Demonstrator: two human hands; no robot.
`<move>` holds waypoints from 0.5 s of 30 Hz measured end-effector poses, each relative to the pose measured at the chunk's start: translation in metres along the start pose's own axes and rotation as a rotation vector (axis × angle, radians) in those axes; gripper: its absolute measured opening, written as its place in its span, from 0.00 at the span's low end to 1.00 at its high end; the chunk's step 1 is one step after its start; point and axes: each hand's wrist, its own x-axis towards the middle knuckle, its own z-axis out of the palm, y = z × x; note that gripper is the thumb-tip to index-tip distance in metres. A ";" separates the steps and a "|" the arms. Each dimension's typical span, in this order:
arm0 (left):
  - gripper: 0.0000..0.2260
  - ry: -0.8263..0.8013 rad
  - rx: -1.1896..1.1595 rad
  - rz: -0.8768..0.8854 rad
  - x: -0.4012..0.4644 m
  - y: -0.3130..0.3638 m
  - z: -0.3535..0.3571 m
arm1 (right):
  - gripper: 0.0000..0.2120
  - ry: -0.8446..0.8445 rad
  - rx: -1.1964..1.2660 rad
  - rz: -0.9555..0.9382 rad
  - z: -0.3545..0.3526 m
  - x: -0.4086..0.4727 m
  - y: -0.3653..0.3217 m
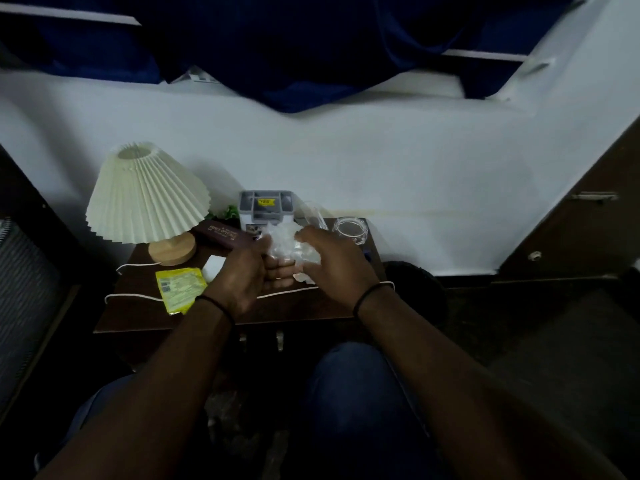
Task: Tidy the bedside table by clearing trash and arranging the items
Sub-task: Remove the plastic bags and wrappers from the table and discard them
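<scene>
Both hands meet over the middle of the dark bedside table (145, 317). My left hand (242, 275) and my right hand (332, 261) hold a crumpled clear plastic wrapper (284, 242) between them, fingers curled round it. A yellow packet (180, 289) lies flat near the table's left front. A small white object (213, 268) sits beside it, partly hidden by my left hand. A dark brown case (221, 235) lies behind my left hand.
A pleated white lamp (145, 195) on a wooden base stands at the back left, its white cord (131, 298) trailing across the table. A grey organiser box (265, 207), a clear glass (313, 213) and a glass bowl (351, 230) stand along the back. A dark round bin (415, 285) sits right of the table.
</scene>
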 end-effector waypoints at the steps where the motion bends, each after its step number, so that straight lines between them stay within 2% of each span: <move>1: 0.15 -0.026 0.037 -0.024 0.001 -0.001 0.002 | 0.23 -0.021 -0.019 0.012 -0.006 0.002 0.003; 5: 0.10 -0.092 0.258 -0.076 0.008 -0.005 0.014 | 0.36 -0.139 -0.076 0.057 -0.024 0.002 0.023; 7: 0.08 -0.111 0.386 -0.090 0.013 -0.008 0.025 | 0.33 -0.150 -0.056 0.064 -0.036 -0.002 0.039; 10: 0.13 -0.112 0.577 -0.107 0.023 -0.021 0.051 | 0.25 -0.055 -0.079 0.064 -0.051 -0.015 0.066; 12: 0.17 0.004 0.630 -0.038 0.034 -0.037 0.062 | 0.25 -0.008 -0.115 0.151 -0.056 -0.024 0.086; 15: 0.15 0.236 0.532 0.080 0.045 -0.055 0.051 | 0.23 -0.011 -0.160 0.317 -0.055 -0.039 0.115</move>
